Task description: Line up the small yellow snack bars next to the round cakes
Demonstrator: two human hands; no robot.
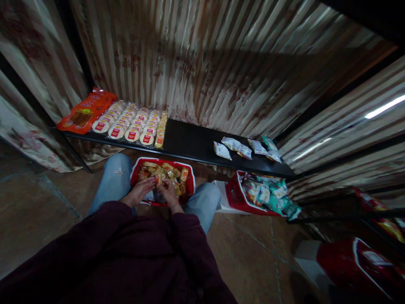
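Between my knees sits a red basket (191, 185) with a white rim, filled with yellow-brown snacks in clear wrappers. Both my hands are over it, fingers bent inward around a wrapped yellow snack (158, 175). My left hand (143, 190) closes on its left side, and my right hand (170, 195) grips it from the lower right. More wrapped snacks (184, 174) lie loose around my fingers. On the shelf just beyond, rows of round white wrapped cakes (132, 134) end on the right in one row of yellow packets (161, 131).
The low black shelf (190, 137) spans the front, with an orange bag (88, 112) at its left end and several white packets (232, 144) at its right. Another red basket (234, 192) holds green and white packets. A red container (340, 257) stands lower right. Striped curtains (190, 63) hang behind.
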